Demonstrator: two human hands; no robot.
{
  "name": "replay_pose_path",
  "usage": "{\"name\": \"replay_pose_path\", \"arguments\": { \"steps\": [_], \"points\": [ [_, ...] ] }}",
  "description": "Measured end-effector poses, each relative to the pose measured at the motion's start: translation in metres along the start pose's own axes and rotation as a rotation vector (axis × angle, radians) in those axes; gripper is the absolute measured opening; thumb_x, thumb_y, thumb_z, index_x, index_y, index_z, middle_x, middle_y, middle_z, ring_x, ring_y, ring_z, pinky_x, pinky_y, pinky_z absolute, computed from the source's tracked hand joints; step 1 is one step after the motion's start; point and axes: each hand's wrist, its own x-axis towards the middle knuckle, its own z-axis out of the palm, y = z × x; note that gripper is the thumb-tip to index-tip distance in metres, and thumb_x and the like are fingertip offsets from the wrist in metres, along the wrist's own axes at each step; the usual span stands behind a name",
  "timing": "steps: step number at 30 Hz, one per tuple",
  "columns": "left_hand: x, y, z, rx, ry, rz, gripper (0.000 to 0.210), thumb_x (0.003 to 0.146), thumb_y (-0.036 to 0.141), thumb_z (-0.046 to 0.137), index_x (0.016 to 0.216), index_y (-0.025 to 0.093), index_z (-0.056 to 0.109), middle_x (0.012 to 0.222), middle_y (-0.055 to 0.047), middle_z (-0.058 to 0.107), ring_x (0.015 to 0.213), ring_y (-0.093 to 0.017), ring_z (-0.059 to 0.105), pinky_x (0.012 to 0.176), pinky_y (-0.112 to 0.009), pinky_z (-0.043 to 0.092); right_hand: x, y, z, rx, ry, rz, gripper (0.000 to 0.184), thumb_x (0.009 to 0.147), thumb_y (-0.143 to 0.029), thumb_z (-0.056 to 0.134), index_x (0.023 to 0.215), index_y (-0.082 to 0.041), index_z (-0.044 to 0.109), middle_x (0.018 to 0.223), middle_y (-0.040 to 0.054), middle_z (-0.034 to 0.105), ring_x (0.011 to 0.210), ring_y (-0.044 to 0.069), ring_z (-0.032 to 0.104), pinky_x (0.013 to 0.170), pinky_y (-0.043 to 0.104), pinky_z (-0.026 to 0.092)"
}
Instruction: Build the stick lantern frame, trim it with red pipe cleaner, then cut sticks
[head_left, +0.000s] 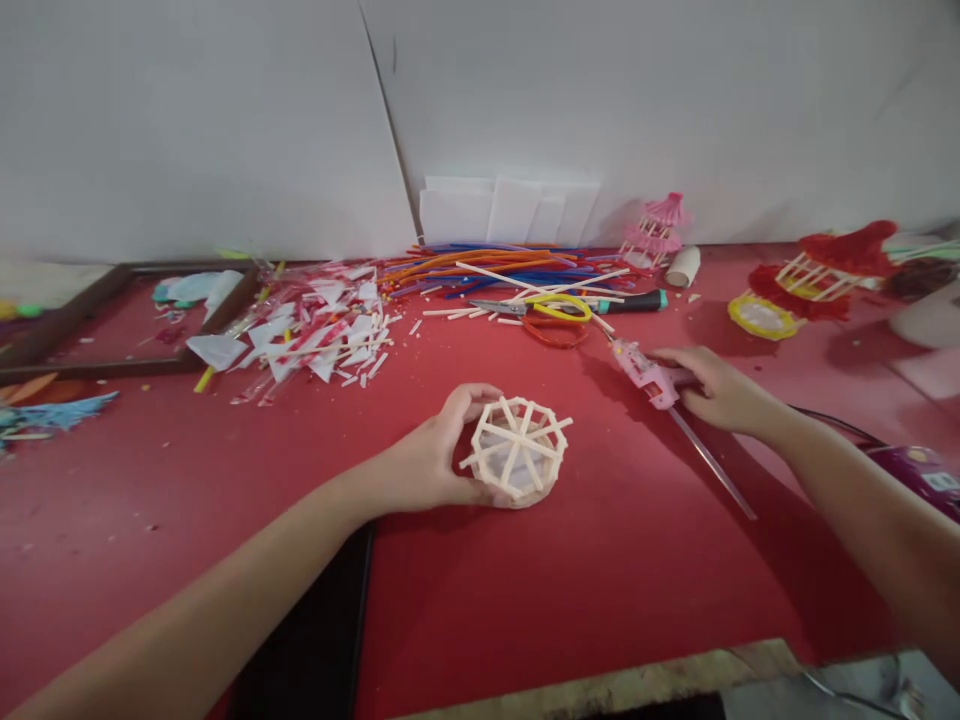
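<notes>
Pink glue gun (646, 376) in right hand (716, 393)

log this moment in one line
left hand: holds stick frame | right hand: holds pink glue gun | gun, frame apart | surface: red tabletop

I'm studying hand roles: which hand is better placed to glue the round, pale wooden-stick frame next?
Probably the right hand: it grips the pink plastic glue gun, while the left hand holds the frame by its side.
</notes>
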Motion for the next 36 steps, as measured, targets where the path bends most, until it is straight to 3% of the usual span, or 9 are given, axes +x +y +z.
{"name": "replay_pose_path", "arguments": {
  "steps": [3,6,8,13,15,19,25,30,36],
  "points": [
    [-0.004,0.0,0.016,0.103,0.183,-0.029,0.093,0.057,0.045,0.089,0.125,0.024,0.03,0.13,-0.017,0.052,0.117,-0.035,0.06,0.095,-0.055,0.052,0.0,0.013,-0.001,-0.042,0.054,0.092,0.053,0.071,-0.016,0.054,0.123,-0.019,0.061,0.111,0.0131,0.069,0.1,0.03,0.067,0.083,0.047,0.056],
    [-0.007,0.002,0.033,0.055,0.292,0.054,0.094,0.055,0.044,0.091,0.119,0.025,0.025,0.122,-0.015,0.053,0.109,-0.033,0.064,0.09,-0.053,0.055,0.001,0.024,-0.008,-0.098,0.094,0.146,0.049,0.067,-0.01,0.051,0.113,-0.016,0.065,0.1,0.0141,0.069,0.093,0.031,0.067,0.081,0.049,0.055],
    [-0.008,0.004,0.043,0.061,0.354,0.003,0.097,0.054,0.048,0.09,0.118,0.025,0.022,0.118,-0.014,0.055,0.106,-0.033,0.065,0.088,-0.054,0.055,0.001,0.023,-0.014,-0.135,0.106,0.146,0.045,0.065,-0.007,0.051,0.105,-0.016,0.068,0.094,0.0144,0.069,0.093,0.034,0.065,0.084,0.053,0.052],
    [-0.006,0.001,0.066,0.146,0.496,-0.009,0.109,0.046,0.057,0.091,0.123,0.024,0.02,0.118,-0.015,0.056,0.106,-0.035,0.065,0.092,-0.06,0.052,0.007,-0.021,-0.023,-0.211,0.23,0.127,0.04,0.073,-0.008,0.051,0.11,-0.013,0.066,0.102,0.0199,0.067,0.106,0.041,0.058,0.09,0.063,0.043],
    [-0.008,-0.004,0.069,0.225,0.51,0.016,0.116,0.039,0.061,0.091,0.125,0.025,0.021,0.119,-0.015,0.056,0.109,-0.038,0.064,0.092,-0.062,0.05,0.01,-0.055,-0.022,-0.189,0.269,0.077,0.036,0.077,-0.01,0.053,0.11,-0.02,0.064,0.105,0.0132,0.068,0.105,0.035,0.061,0.091,0.055,0.046],
    [-0.022,-0.009,0.057,0.413,0.537,0.1,0.111,0.047,0.078,0.078,0.13,0.023,0.029,0.126,-0.02,0.051,0.118,-0.042,0.056,0.095,-0.063,0.048,0.009,-0.125,-0.016,0.197,0.319,-0.17,0.027,0.084,-0.011,0.056,0.104,-0.028,0.064,0.092,0.0035,0.069,0.087,0.023,0.065,0.079,0.042,0.053],
    [-0.039,0.004,0.03,0.718,0.513,0.649,0.1,0.058,0.083,0.067,0.129,0.017,0.041,0.119,-0.019,0.057,0.112,-0.036,0.055,0.099,-0.056,0.043,-0.005,-0.163,-0.003,0.402,0.283,-0.359,0.031,0.084,-0.01,0.057,0.109,-0.023,0.065,0.097,0.0074,0.067,0.092,0.023,0.064,0.082,0.044,0.053],
    [-0.036,0.005,0.02,0.654,0.58,0.629,0.068,0.083,0.079,0.041,0.113,0.02,0.056,0.11,-0.012,0.061,0.1,-0.027,0.059,0.092,-0.045,0.047,-0.009,-0.159,0.002,0.412,0.259,-0.433,0.03,0.082,-0.008,0.058,0.109,-0.016,0.067,0.098,0.01,0.065,0.094,0.022,0.062,0.085,0.044,0.051],
    [-0.038,0.0,0.014,0.616,0.572,0.589,0.061,0.092,0.071,0.031,0.111,0.021,0.062,0.112,-0.011,0.061,0.101,-0.025,0.059,0.092,-0.043,0.047,-0.008,-0.159,0.0,0.406,0.24,-0.463,0.026,0.081,-0.011,0.058,0.104,-0.017,0.07,0.099,0.0101,0.066,0.095,0.023,0.061,0.085,0.045,0.051]
  ]
}}
